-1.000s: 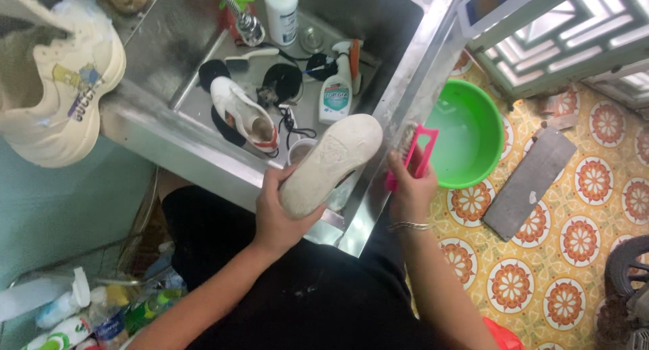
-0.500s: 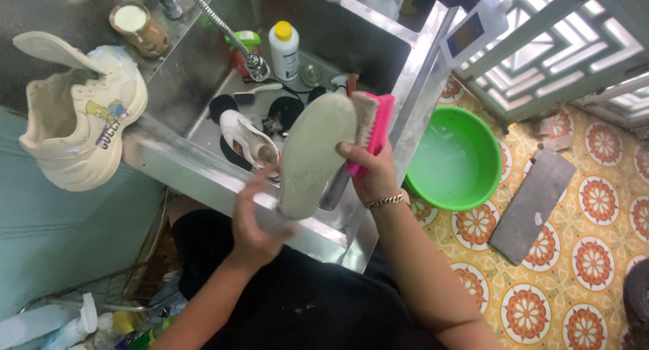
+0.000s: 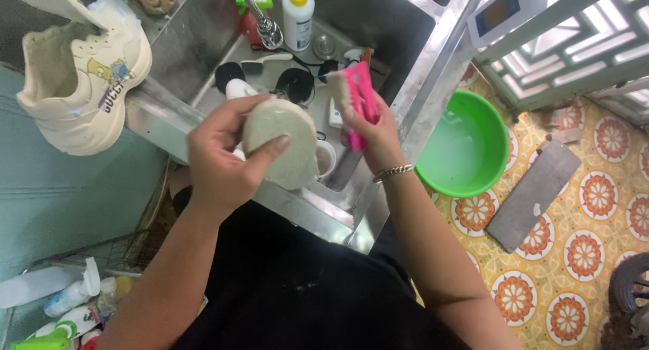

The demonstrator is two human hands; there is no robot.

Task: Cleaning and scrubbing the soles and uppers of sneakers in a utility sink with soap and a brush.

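While the lap in black cloth fills the near edge, the left hand wraps its fingers and thumb around a pale shoe, sole turned up toward the camera, holding it just above the front rim of the steel sink. Just to the right, the right hand closes tight on a pink scrubbing brush, bristles facing left toward the shoe; brush and sole sit close together with a narrow gap showing between them. A metal bracelet circles that right wrist. Down in the near left corner, a cluster of plastic bottles lies in a wire rack. Below the shoe, a small cup peeks out inside the sink. Farther into the basin, dark insoles lie on the bottom with a small handled brush just beyond them, and a white bottle with a yellow cap stands at the back beside the hose of the tap. Off to the left, a chunky cream sneaker rests on the worktop edge. Off to the right, a green basin holding water sits on the patterned tile floor, near a grey slab.
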